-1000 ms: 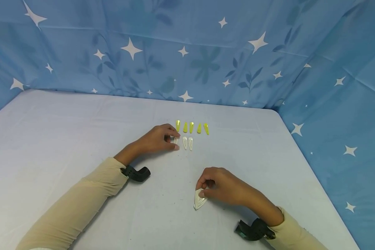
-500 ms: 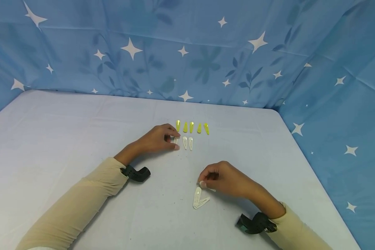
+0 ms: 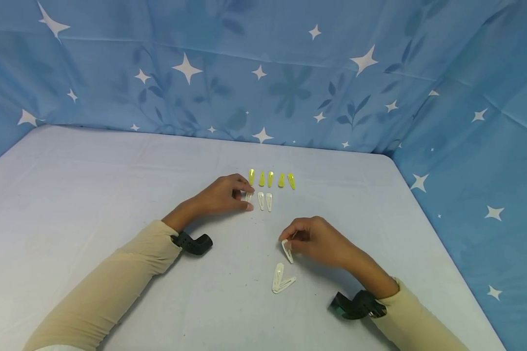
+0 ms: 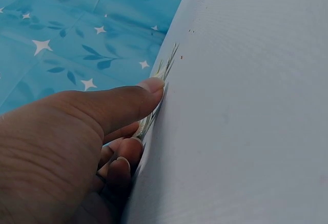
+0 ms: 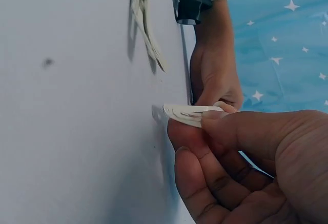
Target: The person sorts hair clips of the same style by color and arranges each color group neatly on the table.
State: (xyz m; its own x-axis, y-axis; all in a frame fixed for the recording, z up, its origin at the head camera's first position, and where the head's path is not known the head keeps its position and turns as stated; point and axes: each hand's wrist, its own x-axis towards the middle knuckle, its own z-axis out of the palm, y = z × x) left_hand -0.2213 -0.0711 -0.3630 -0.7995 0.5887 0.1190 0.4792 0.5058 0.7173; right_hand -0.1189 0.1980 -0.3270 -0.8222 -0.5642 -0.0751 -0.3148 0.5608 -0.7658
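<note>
Loose white clips [image 3: 277, 277]: laid on table [image 3: 202, 302]; probably light, stiff, slippery
Right hand [image 3: 316, 242]: held clip [image 3: 287, 251] is pinched; flat sides should be gripped
Left hand [image 3: 223, 195]: curved around another clip [image 3: 248, 197]; firmness cannot be told
Yellow clips [image 3: 261, 180]: lined up farthest

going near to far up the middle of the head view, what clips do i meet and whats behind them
loose white clips → white clip pinched in the right hand → two side-by-side white clips → row of five yellow clips → blue curtain
</note>
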